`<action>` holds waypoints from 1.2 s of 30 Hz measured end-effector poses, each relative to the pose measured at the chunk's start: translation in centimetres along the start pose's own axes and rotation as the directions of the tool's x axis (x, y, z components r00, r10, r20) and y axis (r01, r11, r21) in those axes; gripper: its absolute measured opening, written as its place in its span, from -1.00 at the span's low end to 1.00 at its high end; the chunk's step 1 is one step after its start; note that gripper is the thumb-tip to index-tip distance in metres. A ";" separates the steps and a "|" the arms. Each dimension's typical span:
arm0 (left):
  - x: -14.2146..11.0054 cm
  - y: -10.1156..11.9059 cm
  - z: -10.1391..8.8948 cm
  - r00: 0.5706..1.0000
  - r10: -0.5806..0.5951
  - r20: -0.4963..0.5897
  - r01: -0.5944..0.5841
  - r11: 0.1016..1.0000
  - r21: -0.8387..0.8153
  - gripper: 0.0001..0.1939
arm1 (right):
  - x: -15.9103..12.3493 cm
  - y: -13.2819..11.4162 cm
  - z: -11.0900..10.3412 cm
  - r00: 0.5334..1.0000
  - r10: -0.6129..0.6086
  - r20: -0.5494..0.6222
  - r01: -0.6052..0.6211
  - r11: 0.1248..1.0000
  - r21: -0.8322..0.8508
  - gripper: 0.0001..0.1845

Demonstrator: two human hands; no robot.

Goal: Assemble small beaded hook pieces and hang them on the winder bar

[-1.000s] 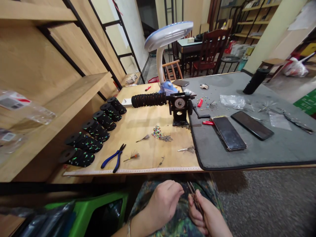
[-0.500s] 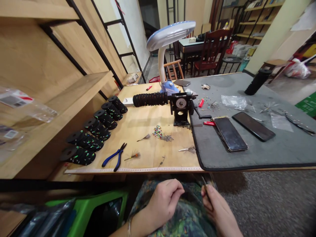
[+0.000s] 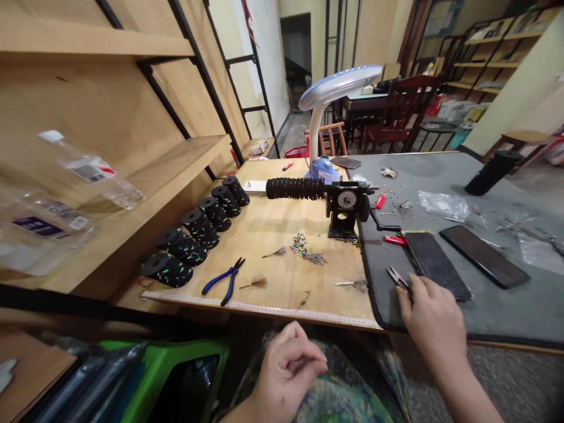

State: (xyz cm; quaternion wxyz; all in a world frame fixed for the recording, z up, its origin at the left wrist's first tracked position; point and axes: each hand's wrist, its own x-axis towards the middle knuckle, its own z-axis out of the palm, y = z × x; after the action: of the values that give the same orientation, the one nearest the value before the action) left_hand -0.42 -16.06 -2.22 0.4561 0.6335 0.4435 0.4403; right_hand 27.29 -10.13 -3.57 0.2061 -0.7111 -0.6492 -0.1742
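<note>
My left hand [image 3: 288,367] hovers over my lap, thumb and fingertips pinched together. Whatever is between them is too fine to make out. On the front left part of the grey mat [image 3: 497,317], my right hand [image 3: 434,317] grips a small pair of thread snips [image 3: 400,278], blades pointing up and left. A dark phone [image 3: 436,264] lies just beyond that hand. Blue-handled pliers [image 3: 224,282] rest on the wooden table, left of a feathery orange piece [image 3: 254,282]. A pale stick with wispy fibres [image 3: 351,284] lies near the mat's edge.
A black winder with a crank [image 3: 346,205] holds a wrapped foam spool [image 3: 295,188]. Behind it rises a desk lamp [image 3: 317,135]. Several black spools [image 3: 200,229] line the left edge. Beads and metal bits [image 3: 306,249] lie mid-table. A second phone [image 3: 482,255] is at right.
My right hand has moved from above my lap up and right onto the mat with the snips. My left hand stays pinched over my lap. The view has shifted left and up.
</note>
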 end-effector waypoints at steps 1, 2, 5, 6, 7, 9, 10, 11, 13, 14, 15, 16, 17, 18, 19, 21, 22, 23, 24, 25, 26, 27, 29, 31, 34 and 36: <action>-0.1 0.0 -0.2 0.999 0.023 -0.025 -0.023 1.000 -0.002 -0.92 | -0.2 -0.9 -0.6 0.999 -0.008 -0.035 0.012 0.995 0.097 -0.68; -0.2 0.0 -0.4 0.998 0.039 -0.052 -0.040 0.999 -0.009 -0.93 | -0.6 -2.1 -1.4 0.997 -0.024 -0.067 0.040 0.967 0.251 -0.69; -0.4 -0.1 -0.9 0.987 0.052 -0.150 -0.063 0.996 -0.066 -0.92 | -2.2 -6.9 -3.5 0.977 -0.177 0.121 0.017 0.624 0.781 -0.71; -0.5 -0.1 -1.0 0.981 0.044 -0.188 -0.061 0.994 -0.087 -0.91 | -2.7 -8.7 -4.0 0.941 -0.246 0.230 -0.089 0.476 0.875 -0.71; -0.5 -0.1 -1.1 0.974 0.030 -0.226 -0.056 0.993 -0.106 -0.90 | -3.1 -10.4 -4.3 0.897 -0.302 0.323 -0.214 0.341 0.915 -0.72; -0.6 -0.3 -1.5 0.953 -0.014 -0.303 -0.029 0.990 -0.136 -0.90 | -3.7 -13.3 -4.4 0.799 -0.426 0.424 -0.413 0.123 0.902 -0.76; -0.7 -0.4 -1.7 0.942 -0.042 -0.334 -0.009 0.989 -0.151 -0.89 | -3.9 -14.5 -4.2 0.764 -0.465 0.446 -0.476 0.059 0.877 -0.79; -0.7 -0.6 -1.9 0.932 -0.072 -0.354 0.011 0.985 -0.170 -0.88 | -4.0 -15.3 -3.9 0.735 -0.496 0.463 -0.524 0.018 0.852 -0.80; -0.8 -1.0 -2.2 0.916 -0.152 -0.372 0.060 0.967 -0.247 -0.85 | -4.1 -16.4 -3.2 0.678 -0.540 0.499 -0.594 -0.003 0.805 -0.79; -0.8 -1.2 -2.3 0.905 -0.204 -0.372 0.087 0.948 -0.306 -0.83 | -4.1 -16.8 -2.8 0.654 -0.554 0.516 -0.611 0.016 0.791 -0.77; -0.8 -1.5 -2.4 0.890 -0.263 -0.371 0.114 0.919 -0.377 -0.81 | -4.1 -17.0 -2.5 0.638 -0.558 0.531 -0.610 0.054 0.790 -0.76; -0.7 -1.7 -2.4 0.870 -0.327 -0.369 0.140 0.882 -0.450 -0.78 | -4.1 -17.1 -2.1 0.639 -0.554 0.534 -0.581 0.108 0.807 -0.75; -0.6 -1.9 -2.4 0.847 -0.390 -0.362 0.165 0.839 -0.519 -0.76 | -4.0 -17.1 -1.8 0.657 -0.542 0.524 -0.524 0.171 0.835 -0.75; -0.5 -2.1 -2.5 0.825 -0.445 -0.350 0.187 0.797 -0.574 -0.73 | -3.9 -17.1 -1.5 0.686 -0.531 0.498 -0.442 0.239 0.864 -0.74; -0.4 -2.3 -2.6 0.805 -0.487 -0.338 0.203 0.762 -0.615 -0.71 | -3.8 -17.0 -1.2 0.713 -0.525 0.464 -0.348 0.309 0.885 -0.75; -0.2 -2.6 -2.9 0.775 -0.541 -0.326 0.223 0.717 -0.660 -0.68 | -3.4 -16.9 -0.6 0.742 -0.539 0.398 -0.158 0.437 0.886 -0.76; -0.1 -2.8 -3.2 0.761 -0.555 -0.335 0.223 0.710 -0.668 -0.67 | -3.2 -16.9 -0.4 0.742 -0.553 0.379 -0.076 0.492 0.867 -0.76; 0.0 -3.1 -3.6 0.745 -0.564 -0.356 0.218 0.711 -0.669 -0.66 | -2.9 -16.9 -0.1 0.735 -0.567 0.372 -0.005 0.544 0.839 -0.76; 0.1 -3.4 -4.1 0.726 -0.569 -0.386 0.211 0.719 -0.663 -0.66 | -2.6 -16.9 0.2 0.725 -0.580 0.370 0.059 0.588 0.807 -0.75; 0.0 -3.7 -4.7 0.705 -0.571 -0.421 0.203 0.731 -0.652 -0.66 | -2.4 -16.9 0.5 0.713 -0.594 0.373 0.114 0.623 0.774 -0.74; 0.0 -4.0 -5.3 0.685 -0.566 -0.458 0.194 0.749 -0.634 -0.66 | -2.1 -17.0 0.7 0.699 -0.609 0.374 0.161 0.644 0.748 -0.73; -0.2 -4.2 -5.8 0.667 -0.554 -0.498 0.187 0.771 -0.609 -0.68 | -1.8 -17.2 1.0 0.684 -0.624 0.377 0.200 0.657 0.726 -0.73; -0.7 -4.6 -6.9 0.644 -0.502 -0.577 0.179 0.833 -0.524 -0.72 | -1.2 -17.5 1.4 0.652 -0.656 0.380 0.260 0.664 0.701 -0.72; -1.4 -4.8 -7.5 0.655 -0.395 -0.644 0.181 0.910 -0.374 -0.78 | -0.8 -18.0 1.7 0.623 -0.684 0.379 0.306 0.660 0.687 -0.72; -2.5 -4.6 -7.6 0.757 -0.147 -0.637 0.151 0.987 -0.048 -0.85 | -0.4 -18.7 1.9 0.598 -0.712 0.367 0.379 0.655 0.654 -0.71; -3.0 -4.3 -7.3 0.851 0.014 -0.525 0.079 0.985 0.156 -0.86 | -0.2 -19.1 2.0 0.590 -0.727 0.351 0.419 0.647 0.637 -0.72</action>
State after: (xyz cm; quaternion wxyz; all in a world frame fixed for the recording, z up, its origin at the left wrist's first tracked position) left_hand -8.84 -16.75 -5.44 0.2693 0.5189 0.5978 0.5485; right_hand 8.23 -7.92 -4.13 0.1000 -0.3913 -0.9002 0.1627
